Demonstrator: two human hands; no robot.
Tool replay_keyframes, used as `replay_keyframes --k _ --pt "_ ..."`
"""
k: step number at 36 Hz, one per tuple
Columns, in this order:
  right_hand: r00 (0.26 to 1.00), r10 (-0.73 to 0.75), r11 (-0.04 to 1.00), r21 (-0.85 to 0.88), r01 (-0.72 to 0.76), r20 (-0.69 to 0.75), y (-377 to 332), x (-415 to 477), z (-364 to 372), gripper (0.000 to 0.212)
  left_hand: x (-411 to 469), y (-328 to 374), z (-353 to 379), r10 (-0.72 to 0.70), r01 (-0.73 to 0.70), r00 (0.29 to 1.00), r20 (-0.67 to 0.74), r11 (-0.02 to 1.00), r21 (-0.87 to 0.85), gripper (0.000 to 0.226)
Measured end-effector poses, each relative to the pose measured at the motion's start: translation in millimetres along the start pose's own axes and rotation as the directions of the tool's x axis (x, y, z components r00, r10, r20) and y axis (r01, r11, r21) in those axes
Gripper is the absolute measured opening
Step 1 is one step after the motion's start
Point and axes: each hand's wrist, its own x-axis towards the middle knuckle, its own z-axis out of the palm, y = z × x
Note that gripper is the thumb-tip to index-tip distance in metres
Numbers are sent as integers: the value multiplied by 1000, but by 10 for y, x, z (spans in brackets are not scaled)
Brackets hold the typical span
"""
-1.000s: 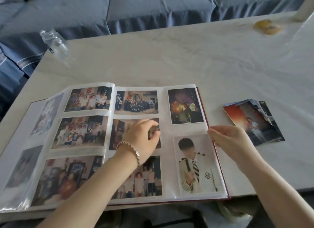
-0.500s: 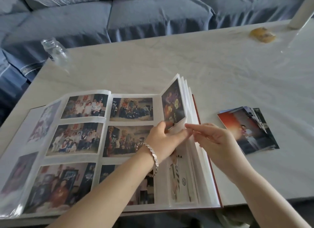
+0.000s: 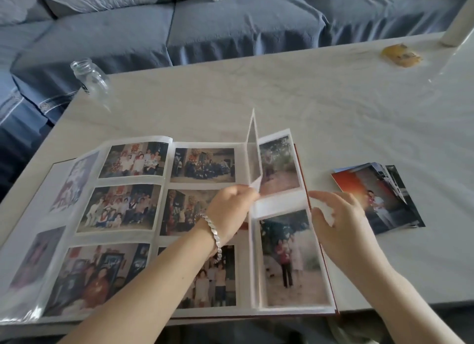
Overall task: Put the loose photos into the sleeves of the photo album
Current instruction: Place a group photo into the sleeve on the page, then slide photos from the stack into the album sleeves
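The photo album (image 3: 128,182) lay open on the near side of the table (image 3: 282,100), its sleeves on both sides filled with prints. One page (image 3: 253,148) stood upright, just right of the album's middle. The left hand (image 3: 230,207) reached over the open spread and pinched that page's free edge between thumb and curled fingers, so the page rose directly above and behind the knuckles. A metal bracelet (image 3: 214,232) sat on the left wrist.

The right-hand page (image 3: 279,205) lay flat beyond the lifted one, with one photo in its upper sleeve and another in its lower sleeve. The right hand (image 3: 343,225) was at the outer edge of this page, its fingers curved and pointing left toward the album. A pale blur sat between its thumb and forefinger, and I could not tell whether it gripped a page edge or held nothing.

The stack of loose photos (image 3: 384,197) lay fanned on the table just beyond the right hand, to the right of the album and apart from it. The back of the right hand overlapped the stack's near-left corner in view, though contact was unclear.

A glass jar (image 3: 89,78) stood tilted in view at the table's far-left corner, a crumpled yellow thing (image 3: 400,55) lay far right, and a blue sofa (image 3: 230,28) ran behind the table.
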Motion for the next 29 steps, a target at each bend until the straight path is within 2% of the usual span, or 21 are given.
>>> replay_keyframes --k 2,5,8,12,15,20,26,27,29 --pt "997 -58 997 -54 55 -52 -33 -27 -7 35 1 -37 -63 34 -22 994 -103 993 113 41" --pt "991 -126 987 -101 121 -49 -98 -4 31 31 -20 -134 -233 71 -40 989 -129 972 233 31" --pt "985 -167 981 -98 170 32 -210 46 141 27 -91 -154 -497 56 -28 990 -129 977 212 14" --pt "953 -238 965 -64 253 186 -458 80 356 29 -205 -230 -982 14 22 967 -256 990 138 15" --pt "880 -338 926 -47 373 333 -674 93 548 42 -282 -367 -1375 -21 79 926 -377 987 140 36" --pt "736 -424 842 -70 535 527 -984 78 904 51 -365 -728 -1962 -100 216 838 -537 964 157 49" --pt "613 -491 732 -88 676 619 -1128 116 1311 53 -471 -1172 -2341 -187 492 692 -697 829 266 36" --pt "599 -493 720 -90 688 631 -1146 127 1372 57 -480 -1229 -2360 -191 522 686 -702 801 292 35" --pt "584 -500 705 -91 703 640 -1169 154 1480 78 -483 -1277 -2360 -197 594 671 -715 720 359 37"
